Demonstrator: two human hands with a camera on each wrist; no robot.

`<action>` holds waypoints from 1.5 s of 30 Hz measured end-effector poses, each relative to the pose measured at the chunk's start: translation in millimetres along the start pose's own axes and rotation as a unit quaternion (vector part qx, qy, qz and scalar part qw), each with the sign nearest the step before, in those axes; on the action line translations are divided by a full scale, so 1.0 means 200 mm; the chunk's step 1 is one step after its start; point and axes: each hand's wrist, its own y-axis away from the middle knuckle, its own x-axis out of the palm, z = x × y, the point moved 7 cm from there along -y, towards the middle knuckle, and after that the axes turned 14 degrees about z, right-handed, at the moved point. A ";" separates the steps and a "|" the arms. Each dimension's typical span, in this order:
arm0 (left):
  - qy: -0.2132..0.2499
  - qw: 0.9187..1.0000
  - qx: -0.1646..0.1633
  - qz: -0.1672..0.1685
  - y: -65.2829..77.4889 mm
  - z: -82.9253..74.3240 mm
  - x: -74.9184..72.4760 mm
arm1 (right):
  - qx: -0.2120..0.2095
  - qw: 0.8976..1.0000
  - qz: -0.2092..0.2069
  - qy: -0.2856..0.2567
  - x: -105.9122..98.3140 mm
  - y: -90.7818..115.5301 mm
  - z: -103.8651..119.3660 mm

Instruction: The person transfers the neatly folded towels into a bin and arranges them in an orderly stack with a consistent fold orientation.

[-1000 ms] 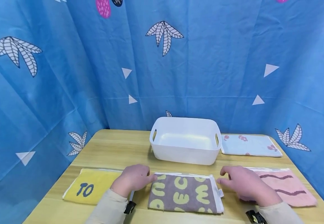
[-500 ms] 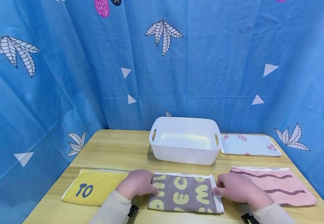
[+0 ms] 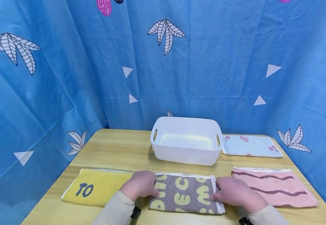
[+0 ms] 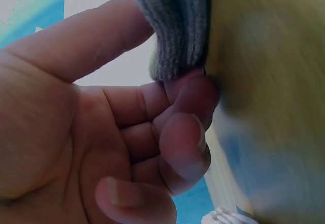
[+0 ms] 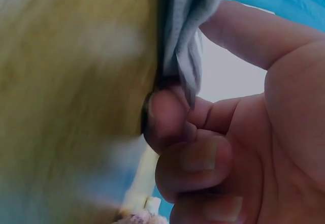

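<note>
A folded grey-purple towel [image 3: 184,194] with yellow-green letters lies on the table between my hands. My left hand [image 3: 141,185] pinches its left edge, the thumb on top. In the left wrist view the towel's ribbed edge [image 4: 180,31] sits between thumb and curled fingers [image 4: 183,142]. At the right end, my right hand [image 3: 234,191] pinches the white-hemmed edge. In the right wrist view the layered hem [image 5: 187,41] sits between thumb and index finger, with the other fingers [image 5: 198,163] curled below it.
A white basket [image 3: 183,155] with side handles stands behind the towel. Left lies a folded yellow towel [image 3: 103,184] marked "TO"; right, a pink striped one [image 3: 278,184]. A white flowered towel [image 3: 253,147] lies back right. Blue curtains [image 3: 222,62] surround the wooden table [image 3: 117,147].
Both hands have moved inward to the grey-purple towel's ends. They hovered beside it at first and now pinch its left and right edges. The towel has stayed in place.
</note>
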 end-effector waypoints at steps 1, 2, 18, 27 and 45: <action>-0.005 1.000 -0.001 0.002 0.00 0.00 0.00 | -0.001 1.000 0.002 -0.003 0.00 0.00 0.00; -0.008 1.000 -0.001 0.005 -0.01 0.00 0.00 | -0.003 1.000 0.004 -0.007 0.00 -0.01 0.00; -0.011 1.000 0.016 0.020 0.01 -0.03 0.00 | -0.031 0.999 0.034 -0.030 0.02 -0.02 0.00; -0.010 0.999 0.037 0.033 0.00 -0.03 0.01 | -0.081 0.996 0.027 -0.023 0.01 -0.01 0.01; -0.025 0.996 0.047 0.071 0.01 -0.03 0.03 | -0.086 0.995 0.035 -0.018 0.03 -0.01 0.01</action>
